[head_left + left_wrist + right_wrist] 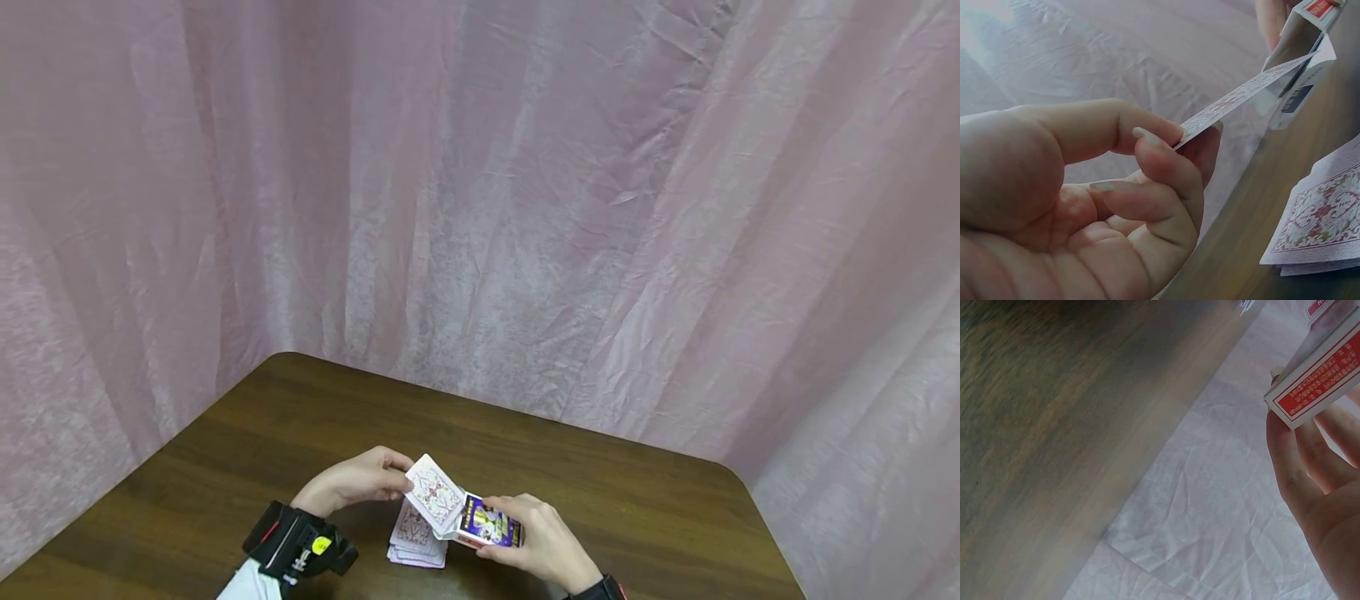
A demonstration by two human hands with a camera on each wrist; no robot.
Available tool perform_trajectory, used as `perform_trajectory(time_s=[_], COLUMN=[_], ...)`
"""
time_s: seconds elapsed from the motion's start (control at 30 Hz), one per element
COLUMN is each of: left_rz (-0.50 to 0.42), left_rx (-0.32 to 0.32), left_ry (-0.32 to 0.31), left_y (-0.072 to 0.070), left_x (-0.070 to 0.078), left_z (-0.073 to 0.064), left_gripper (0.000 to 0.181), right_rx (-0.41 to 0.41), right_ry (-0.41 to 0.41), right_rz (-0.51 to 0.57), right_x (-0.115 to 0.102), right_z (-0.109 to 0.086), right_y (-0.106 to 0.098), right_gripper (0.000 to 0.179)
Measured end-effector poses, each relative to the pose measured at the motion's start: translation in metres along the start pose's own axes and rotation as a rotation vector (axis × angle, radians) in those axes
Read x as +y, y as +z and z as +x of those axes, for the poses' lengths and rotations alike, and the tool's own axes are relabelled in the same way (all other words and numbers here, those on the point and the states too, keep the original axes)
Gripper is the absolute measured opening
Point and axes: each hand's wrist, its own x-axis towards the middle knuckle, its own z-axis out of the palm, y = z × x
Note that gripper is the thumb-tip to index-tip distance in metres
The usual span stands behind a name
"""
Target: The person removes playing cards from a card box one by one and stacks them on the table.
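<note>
My left hand [365, 481] pinches a playing card [435, 493] with an ornate patterned back between thumb and fingers. In the left wrist view the card [1241, 100] slants up, its far end at the mouth of an open card box [1300, 84]. My right hand [546, 537] grips that box [487, 523], blue on top with a white and red side, between thumb and fingers. The right wrist view shows the box's red-printed side [1322, 381] above the fingers. Below the held card, a loose pile of patterned cards [415, 536] lies on the table.
A dark brown wooden table [637, 492] with rounded corners carries everything. Pink velvet curtains [487, 208] hang behind its far edge and along the sides. A black camera strap [288, 542] wraps the left wrist, with another band [600, 589] on the right.
</note>
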Motion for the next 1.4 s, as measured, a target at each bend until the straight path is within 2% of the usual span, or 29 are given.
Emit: perform_trajectory(time_s=[0.27, 0.4, 0.47, 0.57, 0.63, 0.7, 0.77, 0.93, 1.03, 1.2, 1.3, 1.4], left_rz=[0.004, 0.018, 0.034, 0.089, 0.139, 0.189, 0.221, 0.223, 0.244, 0.376, 0.46, 0.501], left_rx=[0.111, 0.191, 0.254, 0.391, 0.481, 0.536, 0.541, 0.454, 0.432, 0.5, 0.554, 0.583], left_ry=[-0.003, -0.023, -0.041, -0.077, -0.104, -0.119, -0.117, -0.102, -0.088, -0.091, -0.13, -0.166], left_y=[-0.01, -0.014, -0.015, -0.015, -0.015, -0.014, -0.012, -0.003, 0.004, 0.014, 0.018, 0.021], left_x=[-0.001, -0.005, -0.007, -0.012, -0.016, -0.02, -0.024, -0.033, -0.039, -0.045, -0.048, -0.048], left_z=[-0.003, -0.001, 0.0, 0.003, 0.005, 0.006, 0.008, 0.013, 0.016, 0.021, 0.023, 0.023], left_gripper=[0.026, 0.028, 0.031, 0.033, 0.029, 0.024, 0.021, 0.02, 0.018, 0.015, 0.022, 0.03], right_rx=[0.004, 0.004, 0.006, 0.012, 0.013, 0.009, 0.004, 0.001, 0.006, 0.011, 0.007, 0.005], right_ry=[0.005, 0.002, -0.001, -0.002, 0.001, 0.006, 0.01, 0.01, 0.004, 0.008, 0.017, 0.019], right_rz=[-0.017, -0.024, -0.027, -0.031, -0.029, -0.024, -0.017, -0.012, -0.015, -0.015, -0.009, -0.007], right_x=[0.0, 0.0, 0.0, 0.0, 0.0, 0.0, 0.0, 0.0, 0.0, 0.0, 0.001, 0.001], right_z=[0.0, -0.001, -0.001, -0.001, -0.001, -0.001, -0.001, -0.001, -0.001, -0.001, -0.001, -0.001], right_y=[-0.001, 0.0, 0.0, 0.0, 0.0, 0.0, 0.0, 0.0, 0.0, -0.001, -0.001, -0.002], right_gripper=[0.053, 0.052, 0.051, 0.051, 0.051, 0.051, 0.052, 0.052, 0.051, 0.051, 0.052, 0.052])
